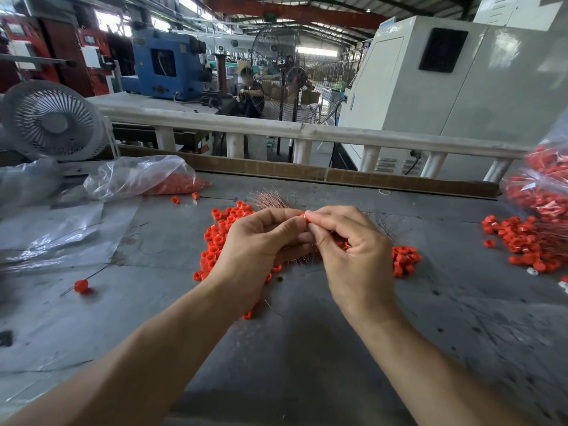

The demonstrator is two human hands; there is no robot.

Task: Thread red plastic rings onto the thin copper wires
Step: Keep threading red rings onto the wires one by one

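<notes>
Left hand (261, 241): fingers curled, its fingertips meeting the right hand's at a red ring (303, 217).
Right hand (347, 241): pinched that ring, mostly covered by fingertips.
Copper wires (270, 199): bundle on the table (307, 348) behind the hands; any wire in the fingers too thin to see.
Loose rings (218, 232): partly hidden beneath both hands.
Bag (541, 186): cut off at right edge.

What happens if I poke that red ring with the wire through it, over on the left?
The red ring looks round and small, so it would probably slide easily. The thin wire through it would likely stop it rolling far, and probably bends.
</notes>
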